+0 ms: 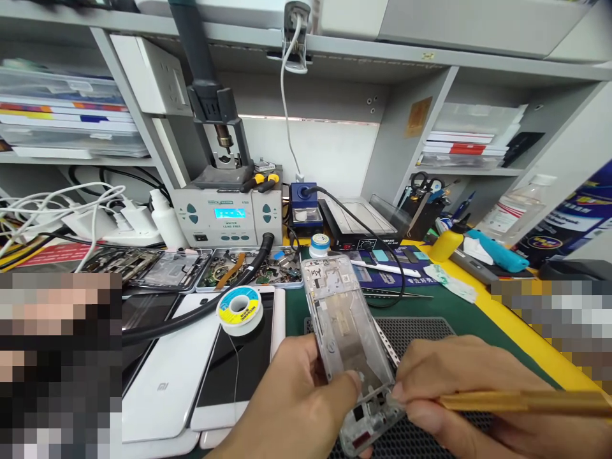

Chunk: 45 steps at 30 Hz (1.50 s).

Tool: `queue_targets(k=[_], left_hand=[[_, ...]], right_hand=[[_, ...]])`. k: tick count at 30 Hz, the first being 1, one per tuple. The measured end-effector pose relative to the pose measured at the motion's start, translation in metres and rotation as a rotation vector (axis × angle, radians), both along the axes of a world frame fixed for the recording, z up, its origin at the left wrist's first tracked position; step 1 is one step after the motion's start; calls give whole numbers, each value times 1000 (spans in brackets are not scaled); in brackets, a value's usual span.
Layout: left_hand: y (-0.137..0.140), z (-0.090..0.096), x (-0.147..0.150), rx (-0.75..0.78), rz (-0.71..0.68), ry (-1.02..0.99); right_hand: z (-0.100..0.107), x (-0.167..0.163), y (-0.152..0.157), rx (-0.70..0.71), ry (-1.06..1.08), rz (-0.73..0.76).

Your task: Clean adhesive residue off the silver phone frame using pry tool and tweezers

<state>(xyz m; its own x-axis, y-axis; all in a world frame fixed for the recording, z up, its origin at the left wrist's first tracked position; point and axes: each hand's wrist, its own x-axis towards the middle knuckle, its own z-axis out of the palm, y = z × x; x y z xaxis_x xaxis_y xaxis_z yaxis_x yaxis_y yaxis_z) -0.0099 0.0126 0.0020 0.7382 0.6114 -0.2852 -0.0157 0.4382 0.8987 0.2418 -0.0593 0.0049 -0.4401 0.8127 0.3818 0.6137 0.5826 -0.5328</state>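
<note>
A bare silvery phone frame (347, 344) is gripped by the left hand (291, 401). A slim brass-coloured tool (521, 401) is pinched in the right hand (459, 389), touching the frame's near end over perforated black mat (421, 331).

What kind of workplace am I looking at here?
Most likely a phone repair bench. A hot-air rework station stands at the back, a solder wire spool lies on white phones, and the left hand holds a bare phone frame.

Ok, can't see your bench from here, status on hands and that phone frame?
Left hand gripping phone frame. Right hand holding gold tool, tip at frame's lower end. Solder spool left, apart.
</note>
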Motion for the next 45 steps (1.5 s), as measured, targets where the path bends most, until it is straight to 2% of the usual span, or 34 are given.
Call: queue_targets(k=[3,6,9,12,16,21,28,33,39,45], left_hand=[[-1,0,0,5,12,-2],[-3,-2,1,-19,30,-5],[-4,-4,2,-32,43,1],[-4,-6,2,-24,36,2],[-3,-9,3,3,10,18],[-4,-9,0,43,11,26],[-2,0,-1,-21,-2,24],[2,6,1,-98,70,17],[6,5,2,-98,18,-37],[6,4,1,-123,36,-20]], right_hand=[[5,3,2,-141,76,-14],[11,3,6,-410,143,-67],[17,-5,13,-660,322,-106],[21,-13,20,-795,472,-109],[22,-19,27,-907,558,-134],[23,-21,32,-964,593,-130],[22,-25,33,-976,640,-186],[18,-20,33,-969,694,-153],[16,-13,32,-959,741,-105],[14,-10,28,-940,755,-87]])
